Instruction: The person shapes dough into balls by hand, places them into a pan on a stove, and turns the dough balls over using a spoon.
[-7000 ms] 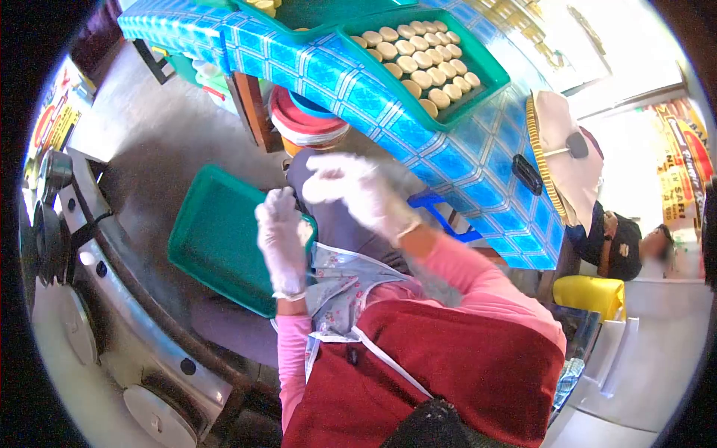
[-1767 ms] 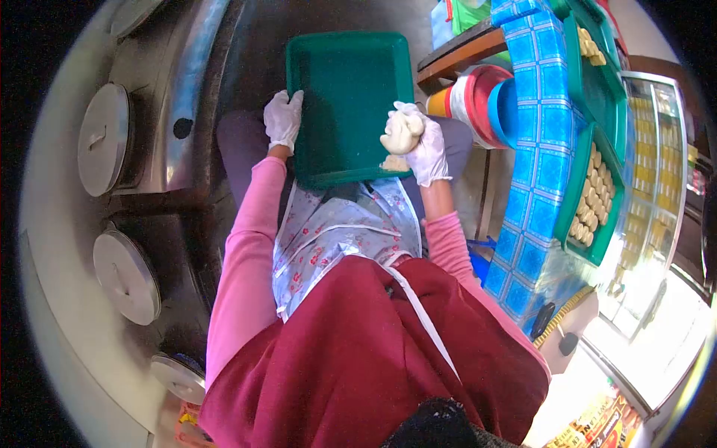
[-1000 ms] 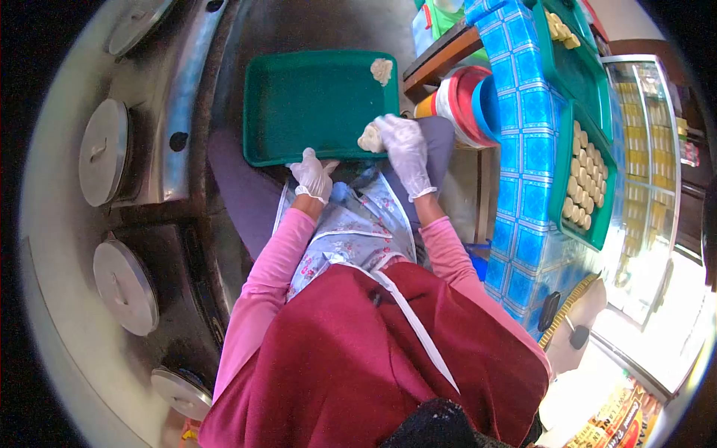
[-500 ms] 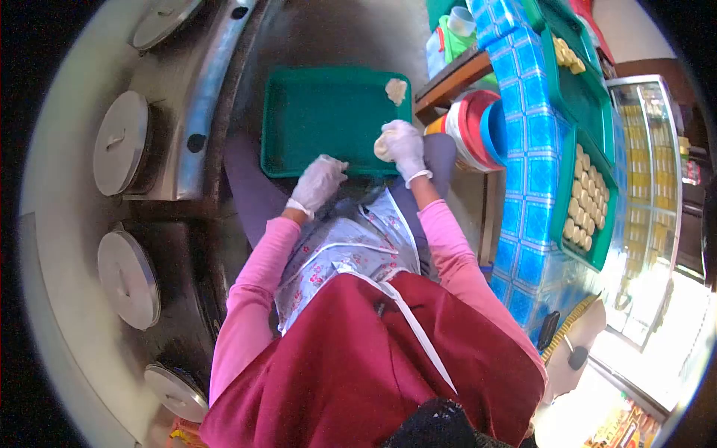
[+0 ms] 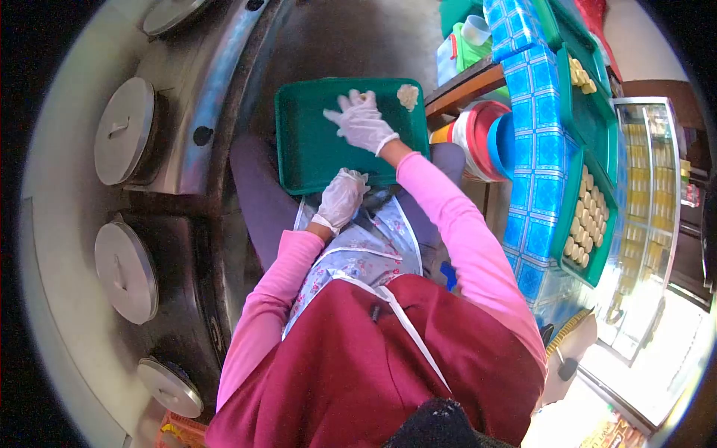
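Observation:
A green tray rests across my lap. Over its far part is my gloved right hand, fingers spread, with a small pale bit showing at the fingertips; the palm side is hidden. In the tray's far right corner lies a rough, whitish lump that looks like dough. My gloved left hand is curled closed at the tray's near rim, and I cannot tell what its fingers hold.
Right of me, a table with a blue checked cloth bears a green tray of round pale dough pieces. Red and blue basins sit beside it. Lidded metal pots line the left. A glass cabinet stands far right.
My right hand has moved left from the tray's right edge to over its far middle, its fingers now spread; the pale dough it held no longer shows whole. The view has shifted slightly.

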{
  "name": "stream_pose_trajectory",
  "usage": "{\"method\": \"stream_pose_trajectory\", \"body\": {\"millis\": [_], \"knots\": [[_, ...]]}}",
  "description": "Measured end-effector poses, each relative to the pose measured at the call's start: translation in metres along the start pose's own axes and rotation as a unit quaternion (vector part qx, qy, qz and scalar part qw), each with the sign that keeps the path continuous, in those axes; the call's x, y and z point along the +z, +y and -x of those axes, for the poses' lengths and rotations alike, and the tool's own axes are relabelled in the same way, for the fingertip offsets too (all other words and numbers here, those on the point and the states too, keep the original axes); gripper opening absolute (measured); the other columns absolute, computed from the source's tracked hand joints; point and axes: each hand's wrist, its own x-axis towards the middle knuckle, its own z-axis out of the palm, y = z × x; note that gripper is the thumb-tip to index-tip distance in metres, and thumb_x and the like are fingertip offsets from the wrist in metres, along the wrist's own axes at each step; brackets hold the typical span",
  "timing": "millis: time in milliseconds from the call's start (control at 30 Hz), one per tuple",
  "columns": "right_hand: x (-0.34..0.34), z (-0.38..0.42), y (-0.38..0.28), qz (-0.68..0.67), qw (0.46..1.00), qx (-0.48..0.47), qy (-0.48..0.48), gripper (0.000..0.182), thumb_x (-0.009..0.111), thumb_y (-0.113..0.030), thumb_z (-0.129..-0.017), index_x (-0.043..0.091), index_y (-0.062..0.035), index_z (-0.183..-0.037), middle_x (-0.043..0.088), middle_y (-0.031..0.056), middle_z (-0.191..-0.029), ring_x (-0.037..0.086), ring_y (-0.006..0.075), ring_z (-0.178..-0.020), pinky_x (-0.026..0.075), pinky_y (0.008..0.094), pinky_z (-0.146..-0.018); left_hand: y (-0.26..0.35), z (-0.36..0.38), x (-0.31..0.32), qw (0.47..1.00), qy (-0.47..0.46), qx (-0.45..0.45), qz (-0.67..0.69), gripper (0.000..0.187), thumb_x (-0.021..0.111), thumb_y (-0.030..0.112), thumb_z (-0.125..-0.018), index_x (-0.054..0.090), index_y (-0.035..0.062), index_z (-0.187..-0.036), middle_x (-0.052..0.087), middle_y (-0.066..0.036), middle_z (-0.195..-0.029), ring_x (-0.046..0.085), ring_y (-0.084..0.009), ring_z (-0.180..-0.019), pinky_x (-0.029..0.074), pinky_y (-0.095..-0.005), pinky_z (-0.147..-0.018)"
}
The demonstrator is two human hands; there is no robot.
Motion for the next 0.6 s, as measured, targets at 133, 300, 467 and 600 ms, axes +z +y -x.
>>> {"method": "stream_pose_trajectory", "body": {"millis": [133, 300, 467, 600], "knots": [[0.011, 0.021, 0.032, -0.065, 0.984, 0.126, -0.105, 0.022, 0.059, -0.022, -0.088, 0.070, -0.0102, -0.103, 0.064, 0.0098, -0.101, 0.057, 0.0331, -0.101, 0.048, 0.0464, -0.080, 0.001, 0.001, 0.004, 1.000, 0.000, -0.023, 0.010, 0.020, 0.061, 0.023, -0.090, 0.063, 0.0036, -0.094, 0.061, -0.015, -0.084, 0.057, -0.0330, -0.082, 0.048, -0.0437, -0.070], [-0.007, 0.129, -0.001, -0.077, 0.954, 0.289, 0.032, 0.019, 0.066, -0.024, -0.088, 0.069, -0.0074, -0.096, 0.064, 0.0127, -0.107, 0.058, 0.0330, -0.103, 0.045, 0.0442, -0.087, 0.000, -0.002, 0.003, 0.999, 0.013, -0.025, 0.018, 0.019, 0.063, 0.024, -0.089, 0.064, 0.0051, -0.092, 0.061, -0.014, -0.083, 0.057, -0.0315, -0.081, 0.047, -0.0435, -0.069], [-0.034, 0.189, -0.015, -0.064, 0.937, 0.339, 0.049, 0.023, 0.068, -0.028, -0.088, 0.071, -0.0066, -0.096, 0.068, 0.0115, -0.089, 0.062, 0.0329, -0.093, 0.045, 0.0438, -0.082, -0.006, -0.006, 0.016, 1.000, 0.014, -0.010, -0.024, 0.015, 0.062, 0.023, -0.089, 0.065, 0.0079, -0.092, 0.063, -0.012, -0.083, 0.058, -0.0304, -0.081, 0.046, -0.0416, -0.069], [-0.004, 0.174, 0.000, -0.008, 0.871, 0.484, 0.087, 0.041, 0.062, -0.034, -0.093, 0.066, 0.0021, -0.112, 0.069, 0.0196, -0.093, 0.064, 0.0359, -0.088, 0.047, 0.0464, -0.079, -0.017, -0.012, 0.018, 0.997, 0.048, 0.054, -0.023, 0.014, 0.059, 0.020, -0.091, 0.064, 0.0076, -0.089, 0.063, -0.014, -0.082, 0.059, -0.0313, -0.081, 0.045, -0.0466, -0.076]]}}
